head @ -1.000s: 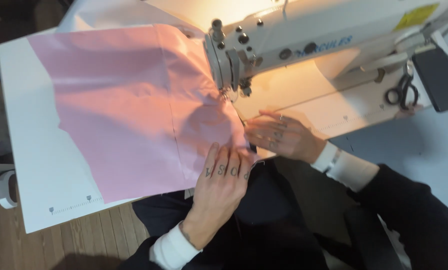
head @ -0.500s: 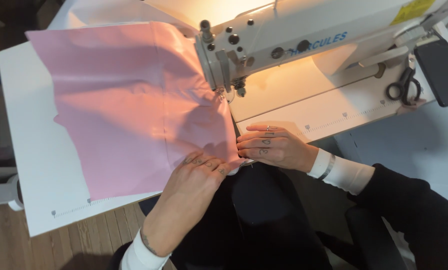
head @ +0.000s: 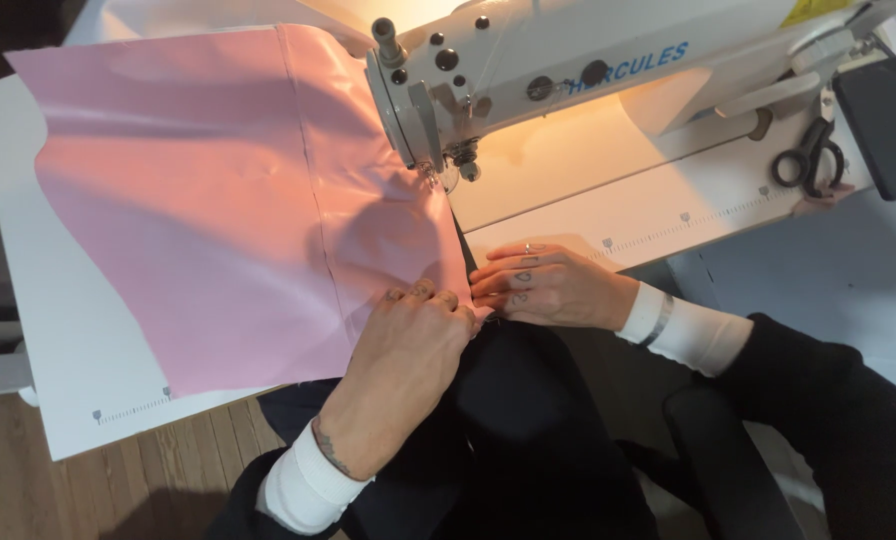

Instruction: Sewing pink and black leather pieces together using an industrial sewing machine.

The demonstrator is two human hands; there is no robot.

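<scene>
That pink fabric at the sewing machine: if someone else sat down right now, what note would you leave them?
Left hand: knuckles down, pinching the near edge of the pink fabric.
Right hand: fingers flat beside it at the same edge, by the dark cloth in the lap.
Fabric spreads left over the white table; its right edge runs up under the needle of the sewing machine.
Done: one stitched line runs down the fabric.
Left: the edge between hands and needle looks unsewn.
Scissors lie far right.
</scene>
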